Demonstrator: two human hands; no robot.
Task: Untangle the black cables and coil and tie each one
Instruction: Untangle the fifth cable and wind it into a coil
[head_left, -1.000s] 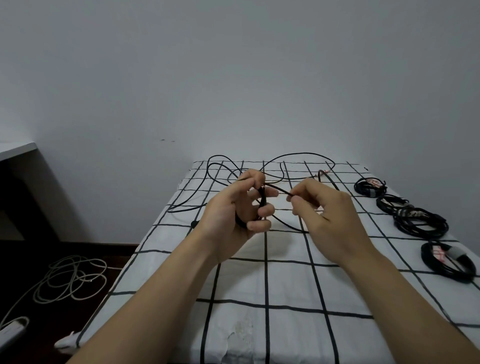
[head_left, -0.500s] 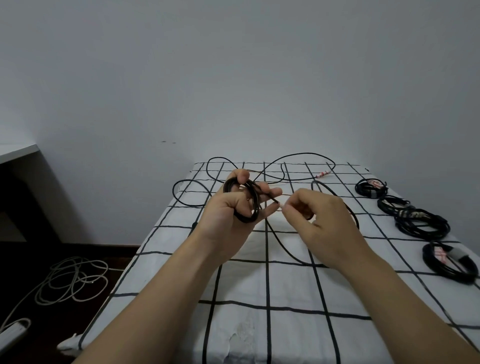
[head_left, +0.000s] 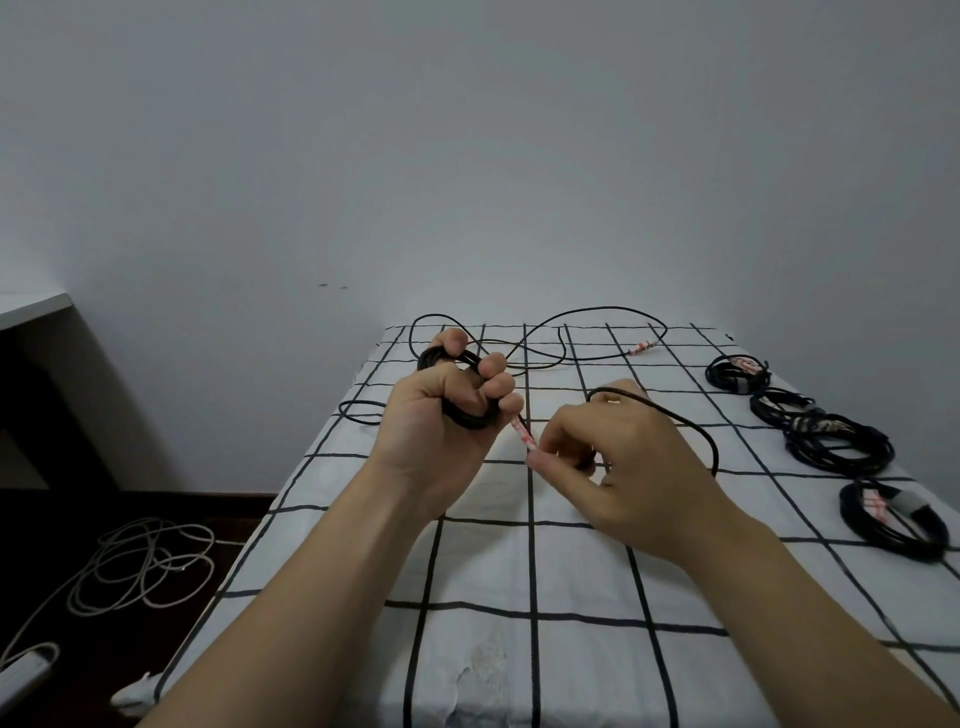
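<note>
1. Left hand (head_left: 441, 415), centre of frame: fingers curled tight round a small black coil (head_left: 470, 420), held up above the bed (head_left: 519, 587).
2. Right hand (head_left: 618, 457), just right of it: fingertips pinch the lower end of a red-and-white tie (head_left: 521, 434). The tie's upper end reaches the coil beside the left fingers.
3. Black strand (head_left: 698, 434) arcs over the back of the right hand and drops down its right side.
4. Loose black cable (head_left: 613, 309) lies in open loops at the bed's far end, upper centre. A second tie (head_left: 643, 346) lies by it.
5. Tied bundles (head_left: 839, 452), four of them, in a row along the right edge of the frame. All black and wound. They lie on the grid sheet.
6. Lower left, on the dark floor: white cable (head_left: 140, 566) in a loose heap. Power strip (head_left: 26, 670) in the corner.
</note>
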